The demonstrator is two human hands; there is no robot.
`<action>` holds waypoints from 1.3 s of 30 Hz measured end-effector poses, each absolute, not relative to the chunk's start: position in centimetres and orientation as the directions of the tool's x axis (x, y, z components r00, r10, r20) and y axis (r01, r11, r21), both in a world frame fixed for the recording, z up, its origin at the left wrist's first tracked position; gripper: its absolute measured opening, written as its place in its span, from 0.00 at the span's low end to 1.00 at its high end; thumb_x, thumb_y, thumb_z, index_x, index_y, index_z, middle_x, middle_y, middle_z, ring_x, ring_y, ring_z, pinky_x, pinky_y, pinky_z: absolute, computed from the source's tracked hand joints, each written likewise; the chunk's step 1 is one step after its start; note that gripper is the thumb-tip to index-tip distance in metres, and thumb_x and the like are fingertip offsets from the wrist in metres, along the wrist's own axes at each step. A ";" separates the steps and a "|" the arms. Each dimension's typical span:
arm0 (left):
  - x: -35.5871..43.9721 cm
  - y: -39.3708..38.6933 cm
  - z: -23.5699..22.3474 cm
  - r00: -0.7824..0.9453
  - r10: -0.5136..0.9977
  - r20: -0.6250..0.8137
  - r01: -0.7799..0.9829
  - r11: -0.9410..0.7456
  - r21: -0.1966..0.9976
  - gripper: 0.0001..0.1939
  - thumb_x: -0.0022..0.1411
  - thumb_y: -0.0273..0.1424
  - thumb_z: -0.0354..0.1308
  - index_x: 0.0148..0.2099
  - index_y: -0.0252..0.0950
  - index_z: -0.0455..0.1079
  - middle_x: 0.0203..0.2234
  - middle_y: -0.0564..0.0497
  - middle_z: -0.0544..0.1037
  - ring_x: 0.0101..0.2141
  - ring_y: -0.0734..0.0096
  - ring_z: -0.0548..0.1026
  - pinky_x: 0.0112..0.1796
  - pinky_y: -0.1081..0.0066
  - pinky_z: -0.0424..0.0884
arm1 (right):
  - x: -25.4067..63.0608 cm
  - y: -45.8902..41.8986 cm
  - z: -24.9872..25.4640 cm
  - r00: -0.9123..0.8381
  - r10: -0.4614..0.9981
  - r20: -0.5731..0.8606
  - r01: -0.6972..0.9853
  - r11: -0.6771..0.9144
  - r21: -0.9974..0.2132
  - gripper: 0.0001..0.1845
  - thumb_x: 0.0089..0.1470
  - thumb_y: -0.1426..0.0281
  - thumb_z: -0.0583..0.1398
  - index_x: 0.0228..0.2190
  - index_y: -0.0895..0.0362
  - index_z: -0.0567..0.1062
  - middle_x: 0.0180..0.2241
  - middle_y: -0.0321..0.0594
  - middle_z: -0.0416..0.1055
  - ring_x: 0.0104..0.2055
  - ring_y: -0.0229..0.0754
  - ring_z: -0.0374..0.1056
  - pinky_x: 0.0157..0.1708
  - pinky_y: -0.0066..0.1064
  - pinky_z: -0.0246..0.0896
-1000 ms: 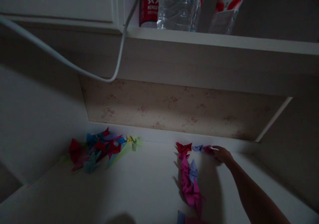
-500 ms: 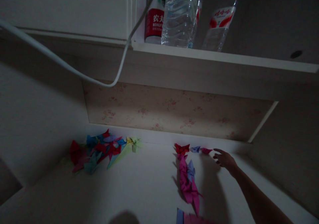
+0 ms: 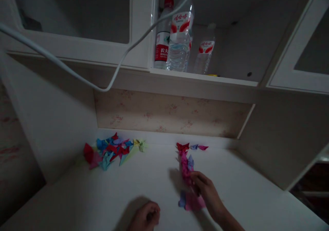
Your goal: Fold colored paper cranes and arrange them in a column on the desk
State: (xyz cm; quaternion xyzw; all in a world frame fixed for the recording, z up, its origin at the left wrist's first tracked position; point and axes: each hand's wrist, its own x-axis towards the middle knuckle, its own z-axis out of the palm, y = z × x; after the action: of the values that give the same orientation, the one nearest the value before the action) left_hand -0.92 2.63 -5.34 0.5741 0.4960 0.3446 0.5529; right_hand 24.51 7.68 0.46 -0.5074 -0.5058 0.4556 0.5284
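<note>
My right hand [image 3: 204, 188] is over the column of pink paper cranes [image 3: 184, 164]. Its thumb and fingers are pinched on the lower pink crane, partly hiding it. A small lilac folded paper [image 3: 190, 163] lies beside the column. Just below the hand are flat pink paper [image 3: 194, 202] and a blue-lilac piece [image 3: 182, 199]. My left hand [image 3: 146, 214] rests low in the view, fingers curled in, with nothing visible in it. A red crane [image 3: 182, 146], a small lilac one [image 3: 194, 147] and a magenta one [image 3: 203, 148] form a row at the back.
A heap of colourful paper cranes [image 3: 109, 152] lies at the back left of the white desk [image 3: 154, 176]. Plastic bottles [image 3: 180, 42] stand on the shelf [image 3: 205, 78] above. A white cable [image 3: 108, 87] hangs across the upper left. Side panels bound the desk.
My right hand has moved from the back row toward me, down to the pink cranes. My left hand has come into view. The camera shows more of the cupboard and desk.
</note>
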 end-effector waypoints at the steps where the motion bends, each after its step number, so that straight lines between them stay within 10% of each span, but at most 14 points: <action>1: -0.9 2.5 -5.4 0.269 0.951 -0.150 0.167 0.107 0.980 0.15 0.57 0.44 0.55 0.33 0.36 0.67 0.21 0.57 0.67 0.16 0.81 0.61 0.17 0.78 0.55 | 22.6 6.4 0.0 0.059 0.997 0.041 -0.032 0.043 -0.999 0.17 0.48 0.56 0.63 0.28 0.58 0.75 0.22 0.34 0.69 0.18 0.33 0.58 0.17 0.25 0.50; 9: -1.3 1.6 -4.5 0.257 0.963 -0.078 0.167 0.035 0.985 0.19 0.59 0.48 0.52 0.33 0.34 0.66 0.17 0.59 0.63 0.15 0.80 0.59 0.14 0.79 0.52 | 11.6 1.3 -5.2 -0.198 0.980 -0.028 -0.405 -0.107 -0.908 0.19 0.48 0.55 0.65 0.27 0.59 0.73 0.18 0.32 0.65 0.16 0.31 0.56 0.16 0.24 0.47; 27: -3.5 3.3 -3.9 0.082 0.992 -0.099 0.198 0.081 0.977 0.16 0.58 0.42 0.52 0.36 0.34 0.70 0.21 0.55 0.71 0.15 0.78 0.64 0.14 0.78 0.55 | 12.3 1.4 -5.3 -0.298 0.952 -0.074 -0.206 -0.140 -0.968 0.22 0.49 0.50 0.63 0.28 0.58 0.73 0.18 0.32 0.65 0.15 0.29 0.51 0.16 0.23 0.41; 31: -9.1 7.0 -2.4 -0.210 0.971 0.115 0.657 0.053 0.752 0.14 0.61 0.37 0.47 0.37 0.36 0.72 0.28 0.52 0.77 0.20 0.73 0.73 0.22 0.75 0.67 | 12.3 1.5 -5.6 -0.313 0.945 -0.096 -0.199 -0.164 -0.966 0.23 0.46 0.48 0.63 0.29 0.57 0.73 0.17 0.32 0.66 0.14 0.29 0.50 0.15 0.23 0.39; 35: -15.4 10.0 -0.7 -0.362 0.906 0.219 0.781 0.166 0.602 0.10 0.59 0.28 0.48 0.39 0.34 0.70 0.40 0.43 0.77 0.44 0.59 0.74 0.44 0.65 0.68 | 12.3 1.7 -5.5 -0.328 0.935 -0.133 -0.171 -0.197 -0.965 0.24 0.45 0.48 0.64 0.29 0.57 0.74 0.18 0.33 0.67 0.14 0.29 0.50 0.14 0.23 0.40; 39: -19.2 11.2 -0.2 -0.435 0.872 0.226 0.832 0.293 0.472 0.13 0.63 0.32 0.46 0.46 0.33 0.67 0.45 0.39 0.74 0.49 0.53 0.71 0.45 0.61 0.67 | 12.4 1.7 -5.5 -0.346 0.930 -0.123 -0.176 -0.193 -0.965 0.23 0.45 0.49 0.64 0.28 0.57 0.74 0.18 0.32 0.67 0.14 0.29 0.50 0.14 0.23 0.40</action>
State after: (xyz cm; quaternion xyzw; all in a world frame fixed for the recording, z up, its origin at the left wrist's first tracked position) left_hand -19.16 11.22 -0.16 0.5303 0.8031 0.2691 0.0372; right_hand 12.35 1.69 -5.47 -0.3926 -0.4804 0.6650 0.4158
